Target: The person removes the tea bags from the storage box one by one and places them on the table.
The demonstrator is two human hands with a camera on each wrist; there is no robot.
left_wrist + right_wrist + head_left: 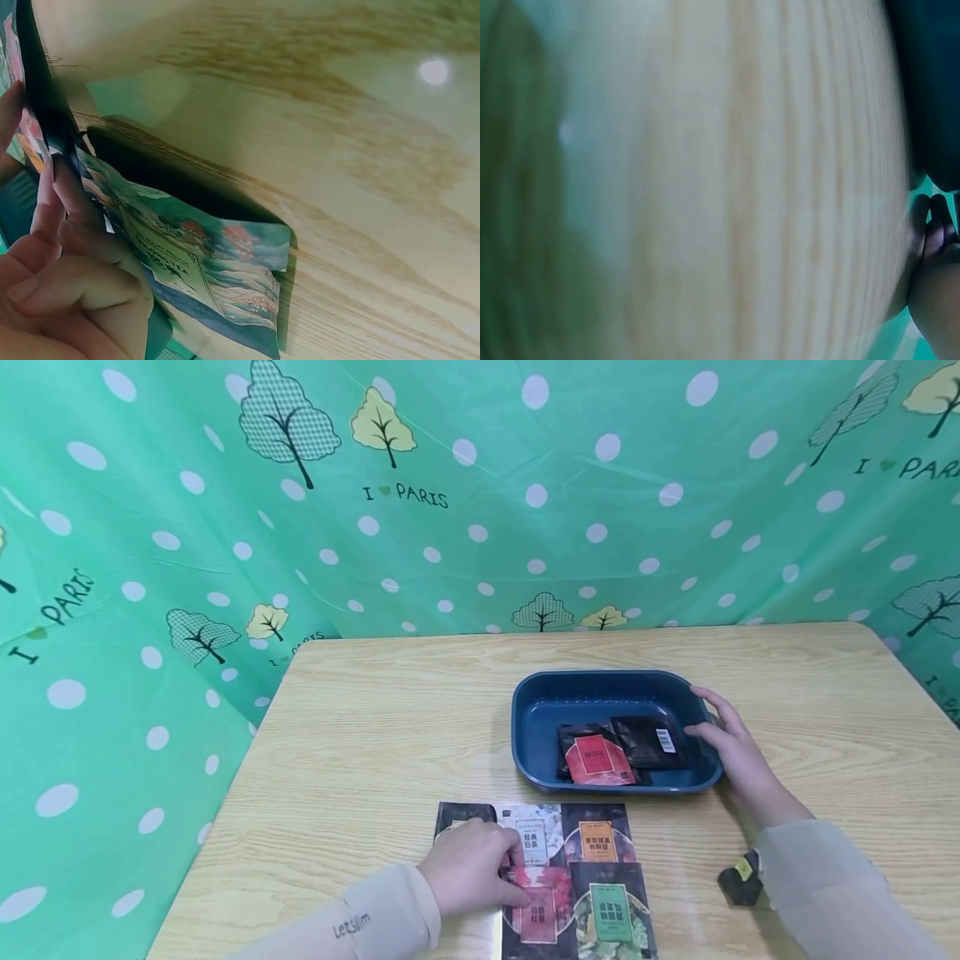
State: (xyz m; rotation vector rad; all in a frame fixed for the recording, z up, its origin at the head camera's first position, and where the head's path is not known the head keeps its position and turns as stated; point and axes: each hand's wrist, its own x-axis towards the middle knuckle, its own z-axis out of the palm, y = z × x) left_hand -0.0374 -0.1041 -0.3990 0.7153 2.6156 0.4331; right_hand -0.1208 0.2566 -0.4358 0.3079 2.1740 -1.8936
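Note:
My left hand [476, 867] is over the left side of a group of flat tea packets, its thumb on a red tea packet [538, 914]. In the left wrist view that hand's fingers [66, 187] pinch a packet's edge, and its dark side stands tilted up from the table. Under the hand lies a wave-patterned packet [176, 262] with a green label. My right hand [738, 760] grips the right rim of a dark blue plastic basin [540, 710], thumb over the inner side. Inside lie a red-and-black packet [596, 758] and a black packet [647, 742] with a barcode.
A white packet [534, 839], an orange-labelled packet [597, 839] and a green-labelled packet [611, 910] lie on the wooden table [375, 735]. Beside the right sleeve is a small black object [741, 881] with a yellow mark. A green dotted curtain [450, 568] hangs behind the table.

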